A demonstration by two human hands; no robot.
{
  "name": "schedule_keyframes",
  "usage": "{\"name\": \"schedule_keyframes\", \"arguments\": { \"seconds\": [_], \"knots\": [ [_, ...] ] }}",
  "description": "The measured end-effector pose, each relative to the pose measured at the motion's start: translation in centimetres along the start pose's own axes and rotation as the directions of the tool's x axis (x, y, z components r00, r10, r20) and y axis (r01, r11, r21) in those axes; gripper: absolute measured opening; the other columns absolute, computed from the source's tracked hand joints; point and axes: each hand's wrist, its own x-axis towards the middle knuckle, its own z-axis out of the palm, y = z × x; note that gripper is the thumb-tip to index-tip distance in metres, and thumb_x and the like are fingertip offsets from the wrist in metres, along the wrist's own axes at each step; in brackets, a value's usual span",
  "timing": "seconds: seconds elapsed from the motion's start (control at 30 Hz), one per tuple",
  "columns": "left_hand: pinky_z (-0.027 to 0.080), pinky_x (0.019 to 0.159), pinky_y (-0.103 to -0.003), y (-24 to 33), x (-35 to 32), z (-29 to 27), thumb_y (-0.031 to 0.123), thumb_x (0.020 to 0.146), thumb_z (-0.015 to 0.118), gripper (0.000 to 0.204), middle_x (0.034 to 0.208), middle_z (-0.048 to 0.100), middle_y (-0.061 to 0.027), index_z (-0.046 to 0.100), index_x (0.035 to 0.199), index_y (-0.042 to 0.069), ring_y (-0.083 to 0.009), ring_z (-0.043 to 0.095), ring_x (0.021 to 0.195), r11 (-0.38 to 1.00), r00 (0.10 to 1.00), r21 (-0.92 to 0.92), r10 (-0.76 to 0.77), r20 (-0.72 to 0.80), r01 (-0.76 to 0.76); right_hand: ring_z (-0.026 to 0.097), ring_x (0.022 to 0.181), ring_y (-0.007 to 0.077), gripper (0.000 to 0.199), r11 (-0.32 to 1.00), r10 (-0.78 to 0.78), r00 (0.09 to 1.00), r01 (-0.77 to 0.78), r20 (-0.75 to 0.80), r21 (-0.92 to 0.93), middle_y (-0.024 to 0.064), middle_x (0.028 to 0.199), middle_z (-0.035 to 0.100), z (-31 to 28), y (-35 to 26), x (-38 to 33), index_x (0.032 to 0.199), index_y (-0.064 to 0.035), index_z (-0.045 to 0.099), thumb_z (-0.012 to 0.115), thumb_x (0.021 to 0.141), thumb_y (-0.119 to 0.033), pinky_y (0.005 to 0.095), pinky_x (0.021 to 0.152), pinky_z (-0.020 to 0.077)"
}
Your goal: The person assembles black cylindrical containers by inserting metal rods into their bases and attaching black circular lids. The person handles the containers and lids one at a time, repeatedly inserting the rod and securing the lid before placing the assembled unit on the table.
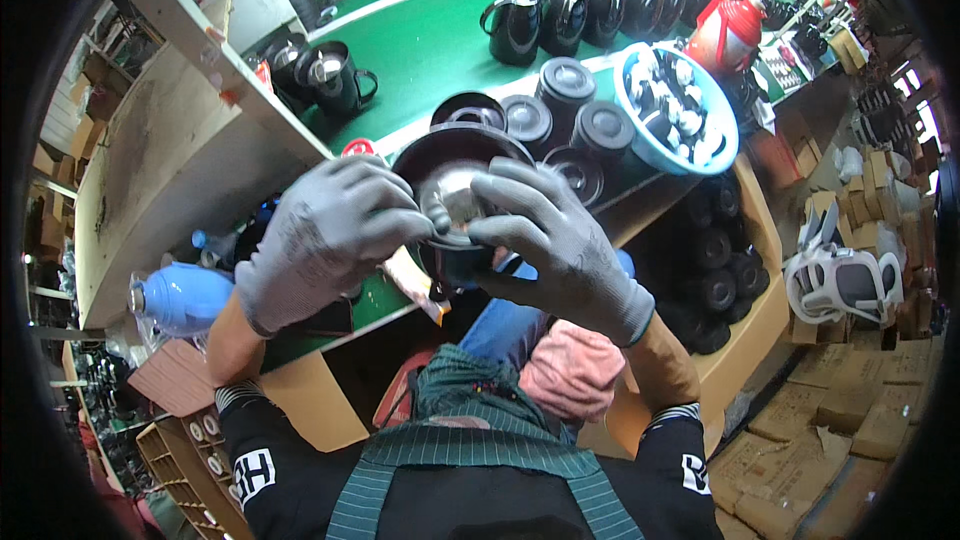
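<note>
My left hand [335,235] and my right hand [565,245], both in grey gloves, meet over the open mouth of a dark vacuum jug [462,152]. A shiny silver surface [458,195] shows inside its opening. My left fingers are bent, with their tips at the near left of the rim. On the other side, my right fingers and thumb curve around the near right of the rim. Whether a small part sits between the fingertips cannot be made out. Just beyond the jug are several round black lids [567,80] and a dark round cup-like part [468,108].
Finished-looking black jugs [515,28] line the green belt [430,35]; two more [335,78] stand left. A blue basin [680,155] holds small black-and-white parts, beside a red-topped flask [728,35]. A blue flask [185,298] lies left. A carton [755,280] of black parts stands right.
</note>
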Motion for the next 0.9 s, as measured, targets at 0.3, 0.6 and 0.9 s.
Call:
{"name": "schedule_keyframes", "arguments": {
  "seconds": [0.3, 0.6, 0.9],
  "knots": [
    [0.046, 0.118, -0.047, 3.2, -11.1, 14.7, -0.001, 0.076, 0.085, 0.077, 0.141, 0.063, -0.0187, 0.059, 0.148, 0.003, -0.0365, 0.061, 0.135, 0.784, 0.85, -0.458, -0.516, -0.106, 0.419, 0.061, 0.14, 0.0253, 0.044, 0.606, 0.744, 0.637, -0.515, -0.202, 0.606, 0.0209, 0.154, 0.062, 3.2, -5.1, -16.7, 0.11, 0.0044, 0.07, 0.095, 0.074, 0.003, 0.0377, 0.114, 0.0518],
    [0.054, 0.109, -0.039, 6.5, -8.7, 23.9, 0.007, 0.097, 0.069, 0.047, 0.132, 0.074, -0.0171, 0.064, 0.142, -0.005, -0.0242, 0.071, 0.121, 0.251, 0.728, -0.924, -0.684, 0.041, 0.288, 0.07, 0.116, 0.014, 0.069, 0.125, 0.961, 0.27, -0.601, 0.053, 0.789, 0.0138, 0.143, 0.069, 3.6, -8.2, -15.3, 0.15, 0.0066, 0.058, 0.085, 0.086, 0.007, 0.0295, 0.103, 0.0575],
    [0.054, 0.11, -0.043, 1.5, -16.9, 32.3, 0.035, 0.112, 0.046, 0.052, 0.135, 0.072, -0.0176, 0.063, 0.142, -0.004, -0.027, 0.069, 0.123, -0.674, 0.664, -0.738, -0.534, 0.524, 0.04, 0.07, 0.121, 0.0225, 0.035, 0.076, 0.714, 0.61, -0.554, 0.343, 0.829, 0.0114, 0.137, 0.073, 3.2, 2.2, -17.3, 0.13, 0.004, 0.07, 0.068, 0.105, -0.021, 0.0354, 0.104, 0.0547]
  ]
}}
